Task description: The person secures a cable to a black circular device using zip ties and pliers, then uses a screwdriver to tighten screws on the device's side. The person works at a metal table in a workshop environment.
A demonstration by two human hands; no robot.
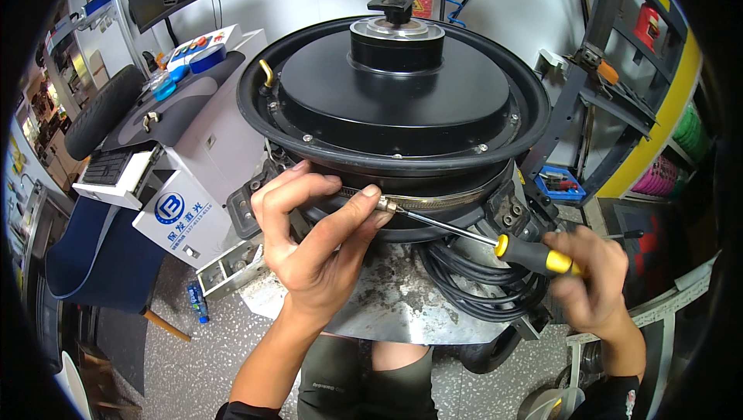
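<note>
Workshop: screwdriver [535,254], wheel [395,99], loose tyre [104,114], push-button panel [203,43].

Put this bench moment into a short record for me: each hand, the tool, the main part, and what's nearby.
Left hand grip: fingertips at the clamp's screw housing
Right hand grip: around the handle end, blurred
Tool: yellow-and-black screwdriver, tip at the housing
Clamp: ridged metal band around the part below the wheel's upper rim
Main part: black wheel, axle upward
Nearby: coiled black cable, blue chair
</note>
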